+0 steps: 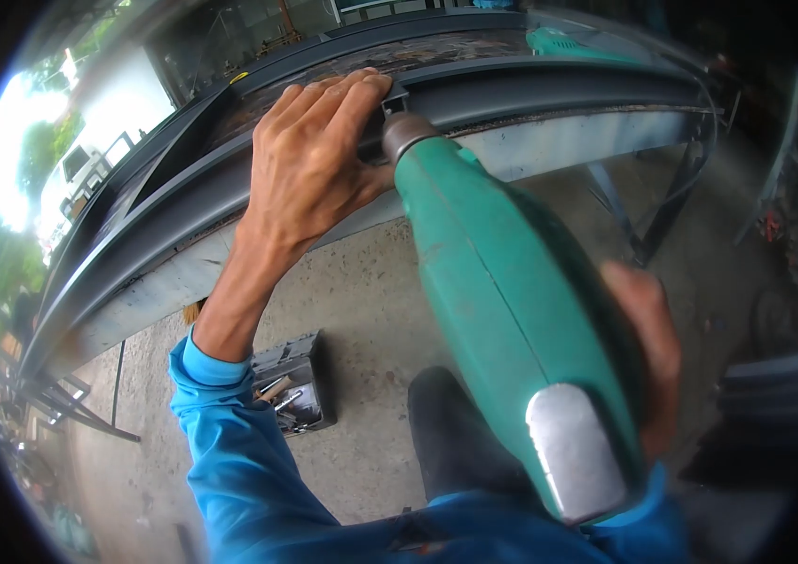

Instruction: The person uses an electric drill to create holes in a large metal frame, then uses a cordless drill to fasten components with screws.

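A large green power drill with a silver plate at its back end fills the middle of the view. Its metal nose meets a small dark metal bracket at the edge of a dark metal frame. Around the drill's handle, on its far right side, wraps my right hand; the handle itself is hidden behind the body. My left hand rests over the frame beside the drill's nose, fingers bent down over the bracket with the fingertips hidden and the thumb near the nose.
Beneath the frame is a workbench with a pale side and metal legs. A toolbox with tools sits on the concrete floor below. Another green power tool lies on the bench at the back right. Dark stacked pieces are at the right.
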### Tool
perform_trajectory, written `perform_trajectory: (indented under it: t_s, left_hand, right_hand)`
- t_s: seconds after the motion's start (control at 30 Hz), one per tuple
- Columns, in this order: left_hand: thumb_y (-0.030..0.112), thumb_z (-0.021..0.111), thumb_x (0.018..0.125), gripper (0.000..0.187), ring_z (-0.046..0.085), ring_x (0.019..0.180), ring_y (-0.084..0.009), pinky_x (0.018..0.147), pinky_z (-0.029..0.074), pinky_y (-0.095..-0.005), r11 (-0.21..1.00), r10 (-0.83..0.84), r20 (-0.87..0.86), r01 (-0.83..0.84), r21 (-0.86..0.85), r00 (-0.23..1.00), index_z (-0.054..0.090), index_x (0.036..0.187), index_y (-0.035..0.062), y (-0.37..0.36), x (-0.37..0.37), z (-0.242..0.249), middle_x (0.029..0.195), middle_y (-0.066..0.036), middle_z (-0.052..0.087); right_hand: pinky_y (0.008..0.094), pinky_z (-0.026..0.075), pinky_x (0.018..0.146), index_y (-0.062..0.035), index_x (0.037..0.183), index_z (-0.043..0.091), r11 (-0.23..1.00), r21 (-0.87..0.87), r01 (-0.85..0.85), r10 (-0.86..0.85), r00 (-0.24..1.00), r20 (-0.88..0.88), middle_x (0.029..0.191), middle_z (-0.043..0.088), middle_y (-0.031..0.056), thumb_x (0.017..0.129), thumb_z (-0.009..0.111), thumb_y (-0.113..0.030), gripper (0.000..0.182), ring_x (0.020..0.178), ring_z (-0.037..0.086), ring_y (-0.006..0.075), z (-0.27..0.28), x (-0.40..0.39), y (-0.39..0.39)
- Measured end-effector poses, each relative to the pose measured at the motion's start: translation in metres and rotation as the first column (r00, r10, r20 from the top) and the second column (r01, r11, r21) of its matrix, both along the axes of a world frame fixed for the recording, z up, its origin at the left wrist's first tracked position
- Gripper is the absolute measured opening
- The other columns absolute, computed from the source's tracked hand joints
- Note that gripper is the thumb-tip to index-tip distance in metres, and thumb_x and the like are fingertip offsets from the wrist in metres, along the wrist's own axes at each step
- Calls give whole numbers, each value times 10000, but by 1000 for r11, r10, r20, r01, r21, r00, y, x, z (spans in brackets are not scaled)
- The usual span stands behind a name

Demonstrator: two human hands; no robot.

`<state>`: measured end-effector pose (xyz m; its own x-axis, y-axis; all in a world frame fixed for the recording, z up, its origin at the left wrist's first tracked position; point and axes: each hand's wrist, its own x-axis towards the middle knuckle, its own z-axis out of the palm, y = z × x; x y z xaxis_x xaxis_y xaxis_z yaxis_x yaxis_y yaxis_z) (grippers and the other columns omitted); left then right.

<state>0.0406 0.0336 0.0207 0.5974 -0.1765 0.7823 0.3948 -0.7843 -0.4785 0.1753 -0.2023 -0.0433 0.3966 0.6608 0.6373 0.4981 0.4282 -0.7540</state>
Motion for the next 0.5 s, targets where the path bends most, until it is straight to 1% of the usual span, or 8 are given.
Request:
perform_trajectory:
  t_s: [0.07,0.2,0.27,0.3,0.37,0.4,0.47,0.5]
  left_hand:
    - [331,813,579,634,637,904,-285,752,483,-361,1000,-1,4,1,15,1000,584,1077,13,3,1,0,1079,-133,663]
    - [335,815,577,622,638,892,-275,755,486,-363,1000,-8,24,8,16,1000,588,1063,21,3,2,-1,1058,-120,669]
    - [337,816,576,620,638,888,-271,757,487,-364,1000,-7,27,6,12,1000,589,1060,24,3,1,-2,1052,-116,672]
    - [338,818,575,622,639,888,-268,761,488,-364,1000,1,28,-1,9,1000,590,1062,26,2,1,-2,1051,-114,673]
    - [338,819,574,624,640,888,-264,765,489,-364,1000,4,30,-4,9,1000,590,1064,27,2,2,-2,1049,-113,674]
    - [340,821,574,625,641,888,-264,767,490,-363,1000,-3,36,2,23,999,592,1064,26,3,2,-3,1049,-113,675]
    - [342,822,574,626,642,888,-264,769,490,-362,999,-7,44,5,36,999,593,1064,26,3,2,-4,1049,-113,675]
    - [340,824,576,624,644,890,-263,770,491,-362,999,-3,43,1,40,999,595,1064,25,3,2,-3,1053,-113,675]
  right_hand:
    - [285,471,854,38,1259,493,982,186,38,-45,998,34,1064,580,130,877,659,-245,504,952,581,184,-5,-4,2]
    - [304,469,890,33,1309,453,979,204,-26,33,999,-28,1145,552,146,887,646,-215,526,1005,570,198,-7,-6,2]
    - [320,467,919,25,1354,411,987,159,23,12,977,-214,1188,539,157,891,642,-201,565,1032,573,212,-6,-12,2]
    - [320,467,919,25,1354,411,987,156,23,11,977,-212,1188,539,157,891,642,-201,565,1032,573,212,-4,-11,2]
    - [336,464,945,14,1367,402,945,262,-196,157,974,162,1241,521,172,886,644,-160,566,1066,573,234,3,-2,1]
    - [336,464,945,14,1367,402,945,262,-194,155,974,162,1241,521,172,886,644,-160,566,1066,573,234,0,1,1]
    - [352,457,964,38,1366,393,899,275,-339,334,940,69,1277,507,193,870,654,-126,585,1108,564,257,-7,7,2]
    - [352,457,964,38,1366,393,898,279,-339,334,940,68,1277,507,193,870,654,-126,585,1108,564,257,-5,9,1]
